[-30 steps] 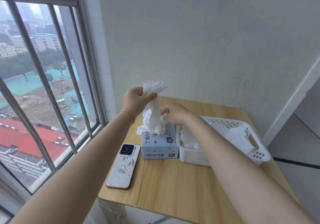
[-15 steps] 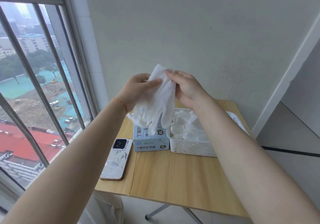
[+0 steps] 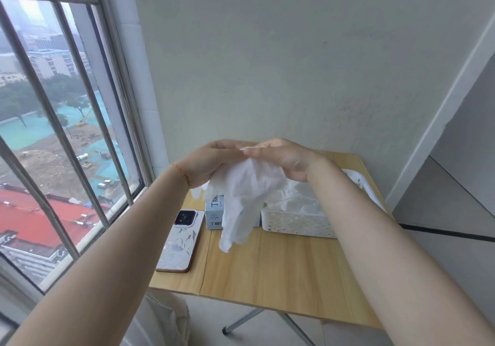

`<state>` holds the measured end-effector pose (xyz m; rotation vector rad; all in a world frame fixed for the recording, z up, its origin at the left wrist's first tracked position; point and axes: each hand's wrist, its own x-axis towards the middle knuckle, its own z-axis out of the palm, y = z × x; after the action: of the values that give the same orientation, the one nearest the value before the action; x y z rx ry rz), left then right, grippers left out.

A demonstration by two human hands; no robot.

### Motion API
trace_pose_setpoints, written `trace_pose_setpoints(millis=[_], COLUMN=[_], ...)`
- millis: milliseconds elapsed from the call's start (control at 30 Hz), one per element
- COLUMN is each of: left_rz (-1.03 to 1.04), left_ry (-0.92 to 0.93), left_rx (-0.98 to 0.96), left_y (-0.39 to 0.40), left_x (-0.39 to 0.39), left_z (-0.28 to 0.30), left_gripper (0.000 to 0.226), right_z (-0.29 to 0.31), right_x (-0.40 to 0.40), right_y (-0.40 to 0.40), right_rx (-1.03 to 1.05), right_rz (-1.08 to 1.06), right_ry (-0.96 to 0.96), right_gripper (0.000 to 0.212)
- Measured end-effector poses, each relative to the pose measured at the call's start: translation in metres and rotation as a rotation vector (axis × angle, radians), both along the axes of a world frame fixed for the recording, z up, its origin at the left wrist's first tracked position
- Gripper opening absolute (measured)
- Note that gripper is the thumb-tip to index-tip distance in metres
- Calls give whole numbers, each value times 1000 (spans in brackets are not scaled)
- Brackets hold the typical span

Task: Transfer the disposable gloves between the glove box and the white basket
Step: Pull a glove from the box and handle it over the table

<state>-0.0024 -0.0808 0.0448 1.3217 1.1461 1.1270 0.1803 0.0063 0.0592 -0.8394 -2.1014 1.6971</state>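
While both hands meet in the middle of the frame, a white glove [image 3: 242, 201] hangs down from them, its limp fingers dangling in front of the glove box [image 3: 215, 218] and reaching toward the bare wood below. The left hand [image 3: 207, 164] comes in from the lower left, a thin red string round its wrist, and its curled fingers grip the upper left part of the glove. The right hand [image 3: 284, 159] comes in from the lower right; its fingers and thumb pinch the top edge of the glove, the fingertips touching those of the left hand. So the glove lies just beneath both hands, held up off the tabletop [image 3: 281, 273] and touching neither box nor basket so far as can be seen.

The glove box is light blue with dark print, standing behind the hanging glove and mostly hidden by it. Just to its right stands the white basket [image 3: 297, 223], perforated along its side, with more white gloves [image 3: 297, 203] heaped inside; the right forearm covers its right part. To the left of the box a phone [image 3: 179, 241] lies face down near the tabletop's left edge. A barred window [image 3: 61, 120] fills the left of the frame.
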Motion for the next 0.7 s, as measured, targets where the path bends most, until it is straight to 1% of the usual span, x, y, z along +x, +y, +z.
trace_pose_setpoints(millis=[67, 100, 133, 167, 200, 300, 367, 400, 433, 500, 567, 633, 667, 700], left_rz=[91, 131, 155, 166, 152, 42, 20, 24, 28, 53, 88, 120, 137, 151], left_ry=[64, 118, 178, 219, 256, 350, 450, 463, 419, 218, 75, 80, 116, 181], left_rx=[-11, -19, -40, -68, -96, -231, -276, -285, -295, -297, -269, -248, -255, -260], left_y=[4, 5, 7, 6, 5, 2, 2, 2, 2, 5, 11, 20, 26, 31], left_x=[-8, -12, -16, -17, -18, -21, -22, -22, -21, -18, -16, -10, -6, -1], left_z=[-8, -13, -19, -23, -28, -37, -40, -40, -39, -40, -42, -40, -39, -37], left_gripper=[9, 20, 31, 36, 38, 45, 46, 45, 43, 46, 46, 32, 26, 25], right_z=[-4, -5, -6, -5, -4, -4, -6, -6, -7, -9, -11, -14, -15, -17], right_x=[2, 4, 5, 6, 6, 7, 8, 9, 10, 15, 20, 30, 35, 41], right_y=[4, 6, 7, 7, 7, 11, 13, 13, 15, 18, 22, 26, 27, 29], right_rx=[-8, -18, -27, -28, -19, 7, 24, 42, 66, 100, 68, 14, 0, -4], right_rz=[-53, -79, -112, -142, -172, -302, -368, -406, -450, -536, -593, -619, -623, -630], right_ry=[-33, -38, -35, -30, -25, -40, -56, -72, -98, -138, -148, -164, -178, -196], right_gripper=[41, 34, 22, 11, 8, 16, 17, 18, 21, 30, 29, 29, 30, 30])
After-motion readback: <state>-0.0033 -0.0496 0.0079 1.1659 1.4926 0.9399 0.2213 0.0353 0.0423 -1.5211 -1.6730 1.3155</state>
